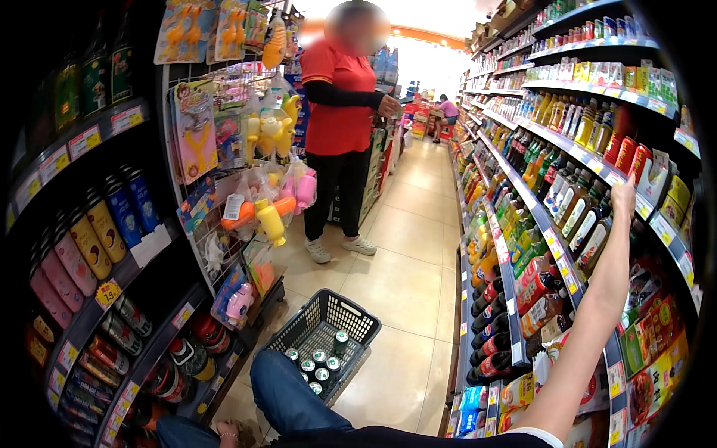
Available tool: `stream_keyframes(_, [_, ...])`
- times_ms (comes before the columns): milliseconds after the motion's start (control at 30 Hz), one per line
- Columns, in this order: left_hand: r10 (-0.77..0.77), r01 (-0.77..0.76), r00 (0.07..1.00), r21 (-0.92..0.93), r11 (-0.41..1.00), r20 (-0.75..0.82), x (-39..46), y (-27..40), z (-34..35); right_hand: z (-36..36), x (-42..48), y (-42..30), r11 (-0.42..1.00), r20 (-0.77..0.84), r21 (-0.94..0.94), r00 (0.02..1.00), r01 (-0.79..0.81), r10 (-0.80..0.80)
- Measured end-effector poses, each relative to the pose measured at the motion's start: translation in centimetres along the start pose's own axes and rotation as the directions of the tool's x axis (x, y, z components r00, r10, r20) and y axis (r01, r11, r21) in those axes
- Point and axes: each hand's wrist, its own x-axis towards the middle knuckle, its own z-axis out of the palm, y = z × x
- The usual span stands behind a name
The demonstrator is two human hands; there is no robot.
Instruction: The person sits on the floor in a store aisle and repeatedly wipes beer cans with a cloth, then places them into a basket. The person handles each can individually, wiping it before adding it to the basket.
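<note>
My right hand [623, 197] reaches up to the right-hand shelf, its fingers at the lower part of a red can [640, 161]; whether they grip it is hard to tell. More red cans [625, 154] stand just left of it, with a white pack [655, 176] on its right. Low at the bottom left, my left hand [228, 430] hangs beside my knee, partly in view, its fingers unclear. On the floor in front of me sits a dark plastic shopping basket [358, 313] holding several dark cans with silvery tops [321, 373], partly behind my leg.
A person in a red shirt [339, 112] stands in the aisle beyond the basket. Hanging toys [271, 221] project from a wire rack at left. Drink cans [98, 243] line the left shelves; bottles [577, 207] fill the right ones. Another person [445, 112] sits far back.
</note>
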Motion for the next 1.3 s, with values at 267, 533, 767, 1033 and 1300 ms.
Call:
stream_keyframes(267, [-0.025,0.025,1.0,-0.015,1.0,-0.017,-2.6,3.7,-0.8,3.1,-3.0,-0.8,0.994,-0.022,0.012,0.994,0.11,-0.11])
stream_keyframes(533, [0.112,-0.123,0.992,0.26,0.958,0.057,-4.2,2.6,-2.2,21.6,-42.9,-3.0,0.711,0.6,0.573,0.382,0.406,-0.702])
stream_keyframes(767, [0.097,-0.108,0.994,0.27,0.957,0.051,-4.8,-0.9,-3.3,8.1,-79.4,-9.3,0.296,0.287,0.952,-0.104,-0.074,-0.952])
stream_keyframes(1033, [-0.07,0.064,0.998,0.301,0.951,0.008,-7.3,-6.1,-4.4,3.1,-89.6,-11.8,0.015,-0.077,0.946,-0.27,-0.325,-0.96])
stream_keyframes(1300, [-0.199,0.133,0.971,0.391,0.911,0.135,-8.1,-6.7,-4.7,0.0,-93.6,-11.0,0.201,0.174,0.96,-0.146,-0.195,-0.974])
